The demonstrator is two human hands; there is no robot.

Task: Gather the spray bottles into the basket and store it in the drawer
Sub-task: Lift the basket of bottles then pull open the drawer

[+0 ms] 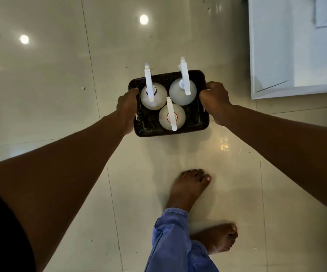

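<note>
A glossy cream tiled floor (60, 95) fills the view, mirroring two round ceiling lights. Beyond the right hand, well apart from it, stands a white cabinet unit (296, 55) with an angled panel. Below the hands, a blue trouser leg (170, 242) and two bare feet show, one foot (188, 189) ahead of the other.

Between the hands sits a dark perforated plastic basket (178, 132). The left hand (126, 108) is curled closed over the basket's left rim, fingers hooked inside the wall. The right hand (215, 99) is clamped on the right rim, thumb over the edge. Whether the basket is lifted off the floor cannot be told.

Three translucent white spray bottles stand upright inside it. The purple-collared bottle (153, 97) is just beside the left hand; the plain white-collared bottle (182, 93) is just beside the right hand; the red-collared bottle (172, 116) stands between the hands, touching both others.
</note>
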